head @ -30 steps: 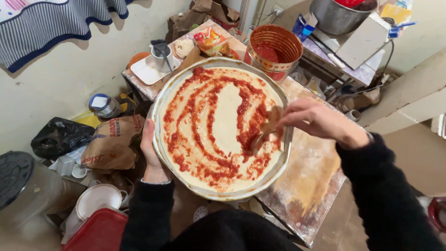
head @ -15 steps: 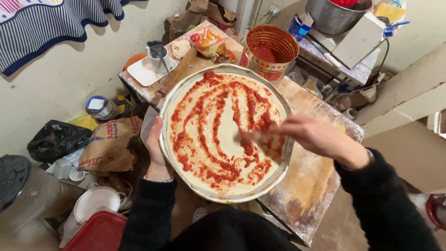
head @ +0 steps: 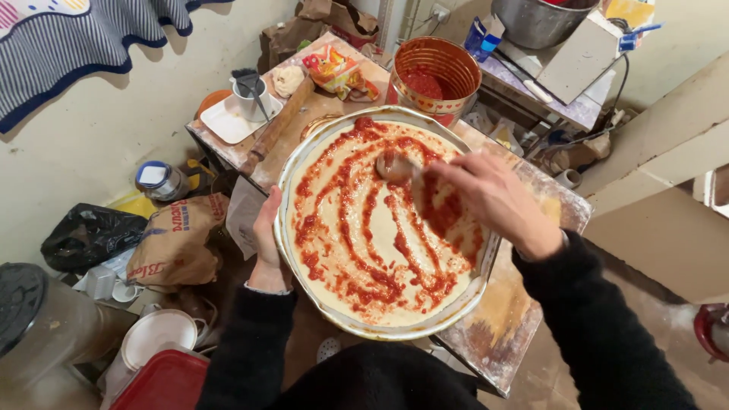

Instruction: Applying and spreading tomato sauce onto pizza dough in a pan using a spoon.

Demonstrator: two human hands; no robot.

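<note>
— Pizza base [head: 357, 250] lies sauced in a round pan [head: 304, 163] on the desk [head: 493, 334]; right hand [head: 493, 201] closed on a spoon [head: 395, 165].
— Left hand [head: 267, 235] clasps the rim; orange tin [head: 434, 72] behind; brown paper sack [head: 178, 239] on the floor, left.

A small wooden desk [head: 524, 319], dusted with flour and worn at its near corner, is seen from above. Most of its top is taken up by a round metal pan [head: 304, 163] holding sauced dough. Behind the pan, touching its far rim, an open tin of red sauce [head: 434, 76] is set. Along the left edge a wooden rolling pin [head: 278, 125] is laid at a slant, with a white square tray [head: 228, 121] beside it; a cup [head: 250, 95] is stood on that tray. A ball of dough [head: 288, 78] and a colourful packet [head: 334, 72] are placed at the far end.
</note>
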